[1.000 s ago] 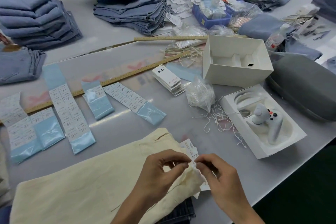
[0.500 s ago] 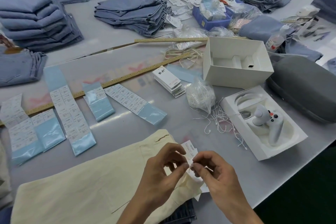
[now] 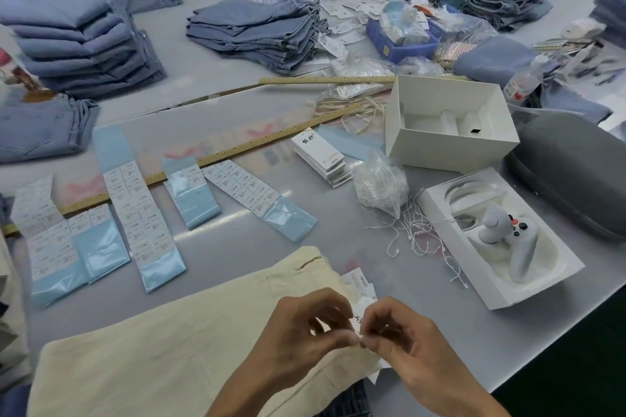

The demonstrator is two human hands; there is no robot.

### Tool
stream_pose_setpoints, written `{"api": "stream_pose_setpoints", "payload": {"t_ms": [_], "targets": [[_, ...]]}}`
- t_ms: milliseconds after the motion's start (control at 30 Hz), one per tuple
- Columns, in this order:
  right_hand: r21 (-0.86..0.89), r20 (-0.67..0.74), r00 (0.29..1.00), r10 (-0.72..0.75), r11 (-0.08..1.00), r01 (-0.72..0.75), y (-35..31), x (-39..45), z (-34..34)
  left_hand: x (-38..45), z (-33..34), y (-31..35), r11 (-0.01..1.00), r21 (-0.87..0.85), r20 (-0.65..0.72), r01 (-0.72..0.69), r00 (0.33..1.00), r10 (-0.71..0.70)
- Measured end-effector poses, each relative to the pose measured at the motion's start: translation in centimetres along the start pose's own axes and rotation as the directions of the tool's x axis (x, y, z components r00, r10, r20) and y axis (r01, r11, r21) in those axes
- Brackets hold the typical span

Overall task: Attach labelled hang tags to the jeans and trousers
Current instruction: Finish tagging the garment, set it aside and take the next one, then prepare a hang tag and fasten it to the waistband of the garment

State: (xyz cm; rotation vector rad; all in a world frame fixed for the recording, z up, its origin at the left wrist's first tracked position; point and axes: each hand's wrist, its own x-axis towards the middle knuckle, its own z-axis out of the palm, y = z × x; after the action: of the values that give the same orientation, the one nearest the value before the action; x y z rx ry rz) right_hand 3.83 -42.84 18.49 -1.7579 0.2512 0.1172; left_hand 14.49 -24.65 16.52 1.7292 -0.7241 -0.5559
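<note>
Cream trousers (image 3: 162, 342) lie folded at the near edge of the grey table (image 3: 237, 250). White hang tags (image 3: 360, 284) rest on their right end. My left hand (image 3: 305, 338) and my right hand (image 3: 410, 345) meet fingertip to fingertip over that end, pinching the tags and what looks like a thin white tag string between them. A stack of white hang tags (image 3: 321, 156) sits mid-table. Beside it are a clear bag of tag strings (image 3: 381, 184) and loose strings (image 3: 410, 234). Blue-backed sticker label sheets (image 3: 142, 213) lie to the left.
Stacks of blue jeans (image 3: 78, 30) (image 3: 257, 27) fill the back. Two wooden rulers (image 3: 237, 152) cross the middle. An open white box (image 3: 450, 122), a box holding a white controller (image 3: 498, 240) and a grey case (image 3: 576, 176) sit right, near the table's edge.
My hands have closed in tighter on the tags at the trousers' right end, and my view has shifted slightly. A person's hand at the far left left the folded jeans there.
</note>
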Motion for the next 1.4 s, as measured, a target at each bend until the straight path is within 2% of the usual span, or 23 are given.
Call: {"api": "stream_pose_setpoints", "payload": {"t_ms": [100,200,367,433,533,567,633,700,733,767,833,867,900,933,967,1000,1033,1133,1167,1233,1267,1367,1400], "targets": [[-0.047,0.068,0.997,-0.025,0.999,0.028,-0.3,0.1,-0.1,0.2,-0.7,-0.3,0.995,-0.086,0.087,0.041,0.996,-0.034],[-0.122,0.08,0.996,-0.034,0.992,0.044,-0.3,0.3,0.2,0.3,-0.7,-1.0,0.995,-0.092,0.118,0.048,0.992,-0.037],[-0.099,0.109,0.994,-0.01,0.995,0.021,-0.8,0.9,0.6,-0.1,-1.0,-2.2,0.985,-0.12,0.144,0.121,0.984,-0.103],[-0.217,0.14,0.99,-0.029,0.974,0.059,-0.5,1.6,0.3,-0.3,-1.1,-2.5,0.986,-0.061,0.14,0.154,0.98,-0.144],[-0.489,0.147,0.986,-0.085,0.86,0.147,0.0,3.8,0.2,-0.9,-1.2,-3.0,0.975,-0.027,0.027,0.222,0.975,-0.221],[-0.545,0.115,0.979,-0.166,0.814,0.202,-0.2,5.0,0.6,-1.4,-1.7,-3.3,0.97,-0.048,-0.035,0.239,0.97,-0.241],[-0.59,0.082,0.921,-0.38,0.726,0.353,-1.3,7.9,2.2,-3.0,-3.6,-4.2,0.959,-0.112,-0.185,0.262,0.942,-0.279],[-0.557,0.112,0.855,-0.506,0.681,0.476,-2.5,10.6,4.9,-5.8,-6.7,-5.3,0.943,-0.184,-0.381,0.277,0.864,-0.329],[-0.536,0.146,0.831,-0.537,0.663,0.523,-3.4,11.7,6.6,-7.5,-8.8,-6.0,0.935,-0.235,-0.505,0.265,0.789,-0.35],[-0.512,0.186,0.812,-0.553,0.651,0.56,-4.2,12.6,8.6,-9.4,-11.0,-6.6,0.923,-0.304,-0.625,0.235,0.682,-0.38],[-0.442,0.287,0.786,-0.547,0.652,0.616,-5.3,13.5,12.9,-13.1,-16.0,-8.2,0.871,-0.483,-0.792,0.091,0.379,-0.479],[-0.406,0.339,0.775,-0.534,0.66,0.632,-5.8,13.7,15.3,-15.1,-18.6,-9.2,0.825,-0.564,-0.813,-0.034,0.199,-0.547],[-0.376,0.383,0.77,-0.51,0.675,0.634,-6.1,13.6,17.8,-17.2,-21.2,-10.2,0.762,-0.621,-0.778,-0.182,0.029,-0.628],[-0.35,0.42,0.774,-0.474,0.702,0.62,-6.3,13.5,20.3,-19.4,-23.7,-11.4,0.694,-0.642,-0.703,-0.325,-0.112,-0.703],[-0.324,0.452,0.782,-0.429,0.738,0.592,-6.4,13.3,22.8,-21.6,-25.8,-12.5,0.639,-0.641,-0.619,-0.425,-0.207,-0.758],[-0.303,0.478,0.79,-0.383,0.773,0.558,-6.6,13.1,25.3,-23.7,-27.6,-13.6,0.594,-0.646,-0.541,-0.481,-0.261,-0.8],[-0.287,0.502,0.794,-0.342,0.801,0.526,-6.9,12.9,27.9,-25.8,-29.3,-14.6,0.554,-0.658,-0.483,-0.51,-0.278,-0.83],[-0.256,0.569,0.783,-0.251,0.851,0.458,-7.8,12.1,35.4,-29.5,-32.5,-17.1,0.457,-0.7,-0.423,-0.549,-0.197,-0.884],[-0.239,0.58,0.777,-0.243,0.862,0.448,-8.0,11.9,37.6,-29.9,-33.2,-17.6,0.466,-0.701,-0.423,-0.54,-0.211,-0.881],[-0.226,0.594,0.768,-0.242,0.866,0.447,-8.4,11.4,41.5,-30.3,-34.2,-18.0,0.56,-0.695,-0.434,-0.452,-0.358,-0.827],[-0.224,0.598,0.761,-0.25,0.859,0.459,-8.6,11.2,43.2,-30.2,-34.7,-17.8,0.573,-0.67,-0.434,-0.472,-0.376,-0.818],[-0.194,0.605,0.754,-0.254,0.872,0.449,-9.8,11.1,46.9,-30.0,-36.7,-18.1,0.541,-0.596,-0.448,-0.593,-0.314,-0.837],[-0.188,0.605,0.76,-0.237,0.885,0.426,-10.2,11.2,47.8,-29.9,-37.4,-18.1,0.449,-0.596,-0.419,-0.665,-0.219,-0.881]]}}
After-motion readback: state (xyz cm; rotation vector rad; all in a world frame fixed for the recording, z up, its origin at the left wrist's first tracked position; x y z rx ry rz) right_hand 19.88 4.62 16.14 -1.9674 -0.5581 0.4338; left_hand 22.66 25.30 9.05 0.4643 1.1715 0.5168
